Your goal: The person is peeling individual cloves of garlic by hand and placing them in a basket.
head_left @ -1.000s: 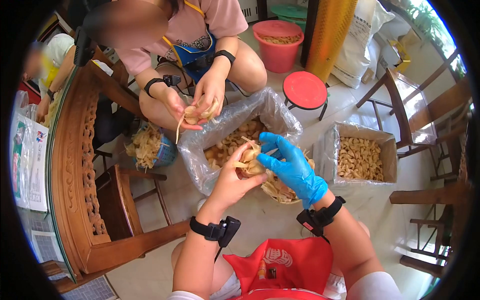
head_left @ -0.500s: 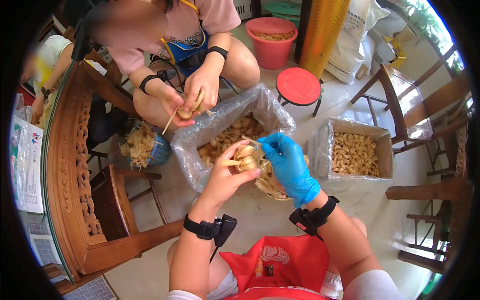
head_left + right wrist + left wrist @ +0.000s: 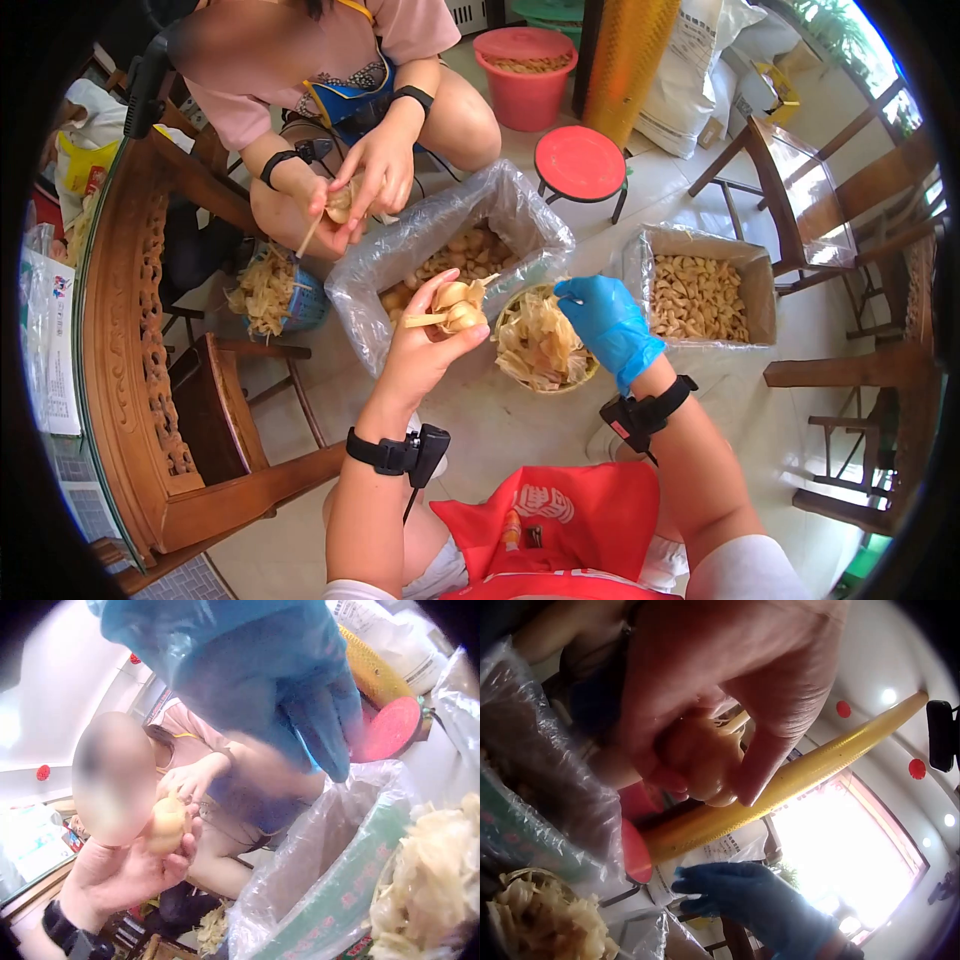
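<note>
At frame centre, a half-peeled bulb (image 3: 452,305) is being gripped by the left hand (image 3: 425,345). The gloved right hand (image 3: 608,325) is being held loosely open, empty, over the husk basket (image 3: 540,350). Many unpeeled bulbs are left in the bag (image 3: 440,255).

A pale tiled floor (image 3: 520,430) lies under me, brightly daylit. A carved wooden chair (image 3: 150,330) stands at my left, more wooden chairs (image 3: 850,230) at my right, a red stool (image 3: 580,162) ahead.

Two plastic-lined cardboard boxes (image 3: 520,215) (image 3: 765,300) of pale garlic stand on the floor, with two baskets of dry peelings (image 3: 545,350) (image 3: 270,295), one red plastic bucket (image 3: 525,75), one round red stool (image 3: 580,162) and one white sack (image 3: 690,85).
</note>
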The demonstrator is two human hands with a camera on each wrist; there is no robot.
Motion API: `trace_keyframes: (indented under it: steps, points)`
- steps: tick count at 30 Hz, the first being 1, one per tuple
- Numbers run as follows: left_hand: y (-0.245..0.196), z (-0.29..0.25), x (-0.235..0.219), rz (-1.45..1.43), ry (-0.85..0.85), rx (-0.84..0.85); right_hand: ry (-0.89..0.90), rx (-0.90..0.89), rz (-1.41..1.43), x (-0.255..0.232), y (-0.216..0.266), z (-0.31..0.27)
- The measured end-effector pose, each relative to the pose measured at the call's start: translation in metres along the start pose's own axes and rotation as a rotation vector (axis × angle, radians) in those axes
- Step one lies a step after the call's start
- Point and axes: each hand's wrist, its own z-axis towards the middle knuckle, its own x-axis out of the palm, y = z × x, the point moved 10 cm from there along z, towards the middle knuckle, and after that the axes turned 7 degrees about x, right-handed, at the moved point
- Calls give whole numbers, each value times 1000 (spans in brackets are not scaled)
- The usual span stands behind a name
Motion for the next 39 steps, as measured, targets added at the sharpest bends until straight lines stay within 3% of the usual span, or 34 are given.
trace_keyframes:
  steps: [2,8,11,15,18,23,27,29,30,32,34,38,39]
  points:
    - [4,1,6,30,25,12,-52,-19,113,-8,13,-3]
    - [16,1,19,188,119,45,14,102,345,-9,31,-3]
    - [16,0,28,266,189,50,121,-301,354,5,70,-12]
    - [19,-6,37,365,190,41,127,-311,288,15,72,-15]
    - [21,-6,35,394,161,61,84,-413,84,20,83,-19]
    - [12,-6,33,449,133,140,32,-277,365,13,76,-17]
    - [3,-5,33,406,118,182,1,-270,453,12,72,-16]
    - [0,-6,31,395,111,192,63,-62,594,20,50,-8]
    - [0,-7,30,346,112,174,63,-61,594,18,48,-5]
    - [-3,-8,29,297,112,157,175,115,992,23,31,7]
    - [-5,-9,28,265,103,139,204,76,1024,17,36,7]
    - [0,-5,26,295,82,133,256,171,965,32,32,6]
    - [7,-3,21,217,25,44,286,190,965,37,33,6]
